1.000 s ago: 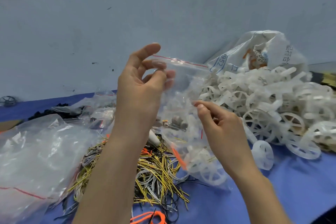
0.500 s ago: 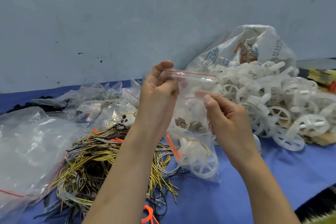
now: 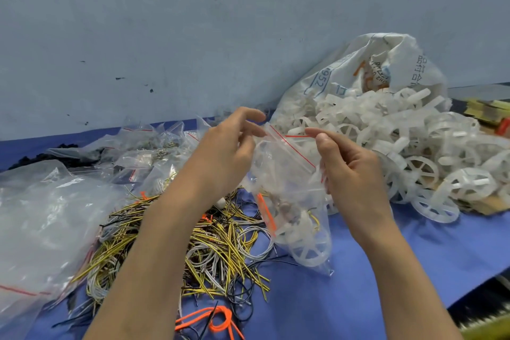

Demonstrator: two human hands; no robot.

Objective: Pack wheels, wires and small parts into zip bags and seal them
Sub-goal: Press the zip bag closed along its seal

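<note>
The zip bag (image 3: pixel 289 174) has tilted; both hands, left (image 3: pixel 223 157) and right (image 3: pixel 347 171), pinch its unsealed red-lined top, wheel and parts already inside.

light: even, bright | shadows: faint | edges: wide-angle bending

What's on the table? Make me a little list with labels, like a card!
Held: zip bag with a wheel, wires and small parts inside
Left hand: pinches the bag's top edge
Right hand: pinches the bag's top edge
Middle: wire pile
Right: white wheel pile
Left: big clear bag
Underneath: blue cloth
</note>
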